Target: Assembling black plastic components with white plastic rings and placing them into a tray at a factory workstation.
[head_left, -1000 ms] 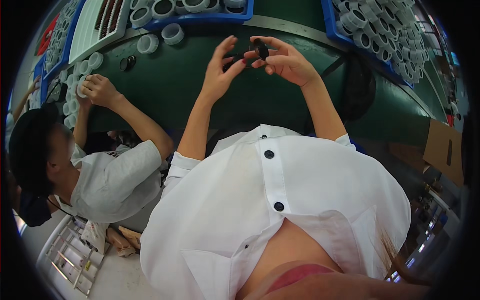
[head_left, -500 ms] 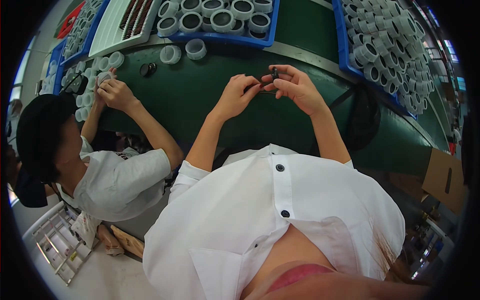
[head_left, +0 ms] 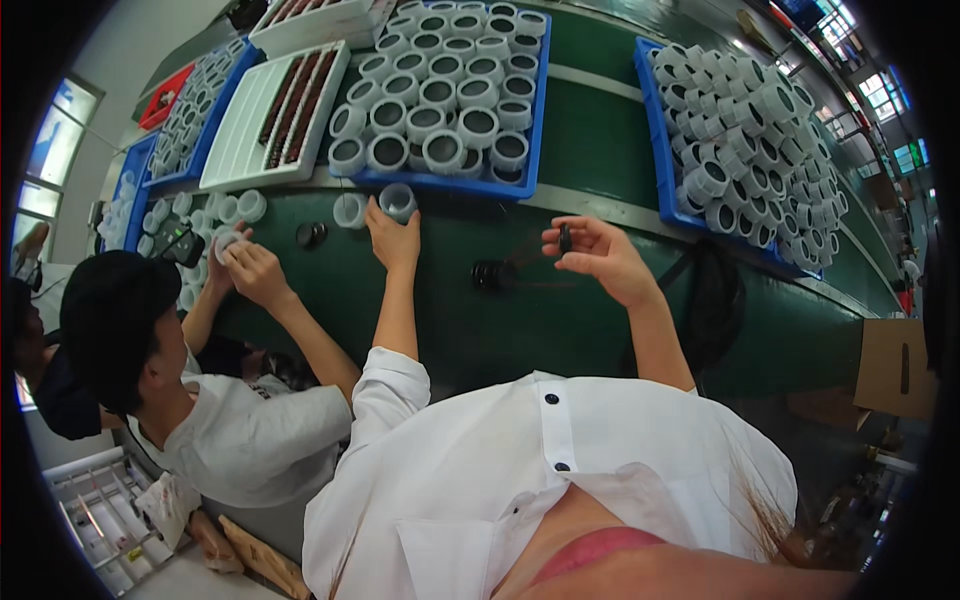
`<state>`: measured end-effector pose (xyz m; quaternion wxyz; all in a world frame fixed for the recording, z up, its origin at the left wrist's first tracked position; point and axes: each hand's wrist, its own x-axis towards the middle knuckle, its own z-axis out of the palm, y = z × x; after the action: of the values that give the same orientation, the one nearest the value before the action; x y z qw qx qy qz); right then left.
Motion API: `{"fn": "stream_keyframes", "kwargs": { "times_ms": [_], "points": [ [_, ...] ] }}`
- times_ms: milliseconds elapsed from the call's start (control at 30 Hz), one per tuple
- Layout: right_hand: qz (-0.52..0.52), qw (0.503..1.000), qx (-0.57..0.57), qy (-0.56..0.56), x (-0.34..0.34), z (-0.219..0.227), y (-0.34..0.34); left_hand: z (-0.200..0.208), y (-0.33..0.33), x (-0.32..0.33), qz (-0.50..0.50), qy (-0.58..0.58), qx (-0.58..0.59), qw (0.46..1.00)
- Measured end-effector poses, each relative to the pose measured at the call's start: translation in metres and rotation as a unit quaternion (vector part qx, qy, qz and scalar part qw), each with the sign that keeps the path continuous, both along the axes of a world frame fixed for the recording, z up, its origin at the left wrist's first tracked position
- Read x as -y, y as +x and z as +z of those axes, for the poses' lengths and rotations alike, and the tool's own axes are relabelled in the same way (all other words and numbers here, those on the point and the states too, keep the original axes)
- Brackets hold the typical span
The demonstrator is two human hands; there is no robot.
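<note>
My left hand (head_left: 394, 238) reaches to the front of the middle blue tray, thumb and fingers around the sides of a translucent round plastic cup (head_left: 398, 201). A similar translucent cup (head_left: 349, 210) stands just left of it. Over the green table my right hand (head_left: 612, 262) pinches a small black part (head_left: 565, 238) between thumb and fingers. Between my hands, a black round coil-like piece (head_left: 491, 275) lies on the table. Thin reddish wires appear to run from it toward my right hand.
Blue trays (head_left: 538, 150) of white cups with dark discs line the back. A white tray (head_left: 228, 140) holds rows of dark reddish parts. At left, a co-worker (head_left: 255, 272) handles a white cup near a black round piece (head_left: 311, 234). A dark bag (head_left: 712, 300) lies right.
My left hand has left my right hand and moved left to a translucent cup. The black round piece now shows on the table. My right hand still holds the small black part.
</note>
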<state>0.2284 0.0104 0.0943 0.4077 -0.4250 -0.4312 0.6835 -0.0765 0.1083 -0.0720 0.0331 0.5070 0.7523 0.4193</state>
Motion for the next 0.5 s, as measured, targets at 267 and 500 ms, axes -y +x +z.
{"fn": "stream_keyframes", "kwargs": {
  "times_ms": [267,500],
  "points": [
    [-0.007,1.0,-0.001,0.029,-0.003,0.0,0.006,-0.009,0.012,0.031,-0.176,-0.098,0.107,0.974],
    [0.013,0.998,0.014,0.059,-0.001,0.011,-0.009,-0.011,0.017,0.046,-0.165,-0.058,-0.037,0.984]
  ]
}}
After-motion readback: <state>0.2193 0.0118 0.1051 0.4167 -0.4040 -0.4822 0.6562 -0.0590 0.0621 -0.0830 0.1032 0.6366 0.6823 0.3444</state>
